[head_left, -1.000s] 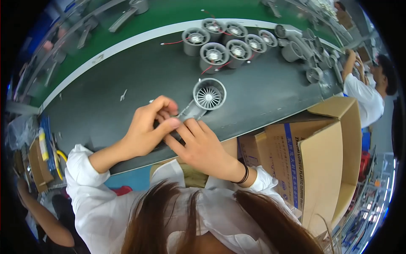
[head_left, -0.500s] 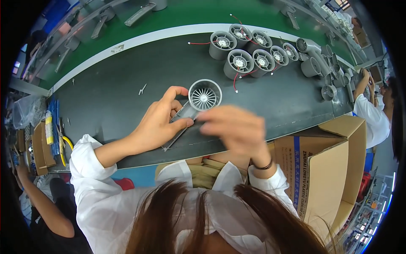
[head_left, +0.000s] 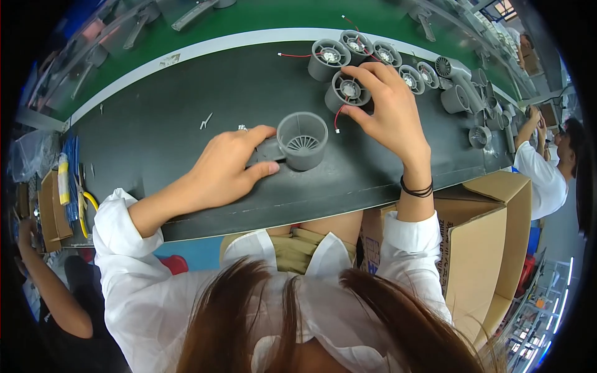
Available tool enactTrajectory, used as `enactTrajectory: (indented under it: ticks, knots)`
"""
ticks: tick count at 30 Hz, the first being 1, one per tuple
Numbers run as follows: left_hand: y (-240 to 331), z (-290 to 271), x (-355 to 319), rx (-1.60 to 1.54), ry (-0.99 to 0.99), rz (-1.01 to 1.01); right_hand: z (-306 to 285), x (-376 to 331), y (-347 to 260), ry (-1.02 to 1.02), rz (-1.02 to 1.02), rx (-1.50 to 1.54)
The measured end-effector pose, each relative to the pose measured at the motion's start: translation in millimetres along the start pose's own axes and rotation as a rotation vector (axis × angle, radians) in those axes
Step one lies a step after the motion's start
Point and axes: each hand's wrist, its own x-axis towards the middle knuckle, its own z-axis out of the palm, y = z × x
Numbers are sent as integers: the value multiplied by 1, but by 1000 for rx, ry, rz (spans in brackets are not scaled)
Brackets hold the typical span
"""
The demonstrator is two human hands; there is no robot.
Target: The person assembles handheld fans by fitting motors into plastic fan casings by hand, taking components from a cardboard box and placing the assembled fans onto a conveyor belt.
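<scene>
The left hand (head_left: 227,165) holds a grey handled fan housing (head_left: 303,143) over the middle of the dark bench (head_left: 186,81), nearer the near edge than the far one. Its grip is drawn in around the short handle (head_left: 268,149), index finger along the far side and thumb along the near side. The housing's round mouth faces up, and a grille of radiating slots shows at the bottom of the cup. Whether its base touches the bench cannot be told.

The right hand (head_left: 392,112) reaches toward the far edge. Its grip is spread to the width of a grey cylindrical fan unit (head_left: 346,92) and has hold of it, fingers over the rim and thumb against the near side. A red lead (head_left: 338,117) hangs from this unit toward the near edge, ending in a white connector (head_left: 337,130). Five other fan units (head_left: 329,59) show behind and to the right of it, upright near the far edge.

More grey handled housings (head_left: 457,99) are heaped at the bench's right end. A small pale forked piece (head_left: 206,120) lies beyond the left hand. At the left end are a yellow-handled tool (head_left: 91,208), blue strips (head_left: 72,158) and a yellow-and-white tube (head_left: 64,180). An open cardboard box (head_left: 472,255) stands against the near edge, toward the right corner.
</scene>
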Motion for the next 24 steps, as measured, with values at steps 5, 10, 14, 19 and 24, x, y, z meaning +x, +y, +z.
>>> enactTrajectory:
  ticks: [5, 10, 14, 19, 24]
  knots:
    - [-16, -11, 7, -827, -297, -290, -1, 2, -9, -24, 10, -29]
    - [-15, -15, 8, -932, -320, -354, 3, 1, -2, -24, -60, -113]
    - [-14, -20, 9, -936, -300, -356, 2, -2, 3, -58, -96, -27]
    - [-18, -20, 9, -848, -254, -283, -3, -1, 8, -3, -73, 82]
    - [-6, -15, 7, -200, -59, -23, -14, 4, 10, 299, 38, 163]
